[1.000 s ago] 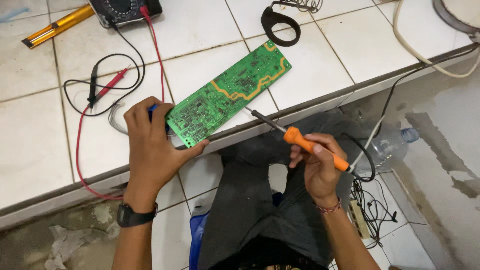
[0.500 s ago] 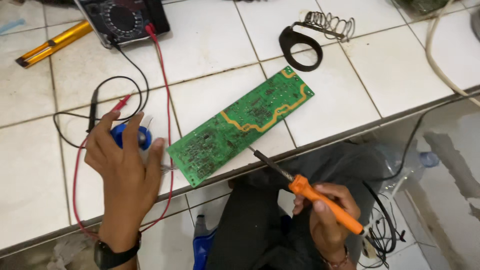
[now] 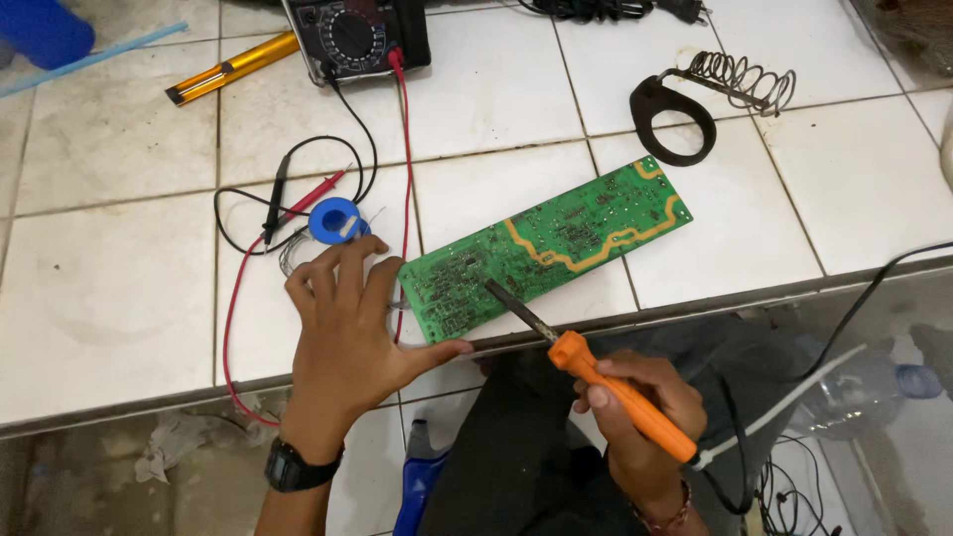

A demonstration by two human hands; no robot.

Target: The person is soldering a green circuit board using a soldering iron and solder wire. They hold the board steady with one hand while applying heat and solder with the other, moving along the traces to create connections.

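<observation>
Right hand (image 3: 640, 412) fingers clamped on orange soldering iron (image 3: 623, 397), tip up-left onto green circuit board (image 3: 546, 248); left hand (image 3: 347, 333) fingers spread, blue solder spool (image 3: 334, 220) just beyond fingertips, nearer left

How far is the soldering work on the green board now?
Ready: board lies solder side up, meter beside it. In hand: right hand holds the iron, tip over the board; left hand reaches by the solder spool. Left: no solder at the tip yet.
</observation>
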